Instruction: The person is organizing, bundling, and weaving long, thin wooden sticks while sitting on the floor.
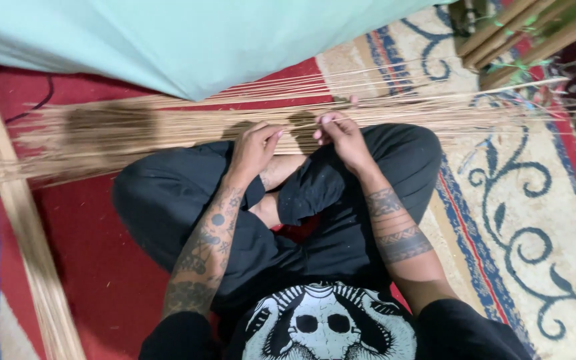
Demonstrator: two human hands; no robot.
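Straw-coloured sticks point(168, 127) (thin, bundled) under both hands' grip

Tattooed forearms, black shorts, black skull-print shirt.

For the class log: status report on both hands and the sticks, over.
Left hand and right hand both pinching thin sticks laid across the lap. Pale green cloth overhangs the far side; nothing between the hands.

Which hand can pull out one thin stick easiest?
Probably the right hand: its fingertips look pinched on a strand of the thin sticks across the lap. The left hand rests curled beside it, fingers merely touching the bundle.
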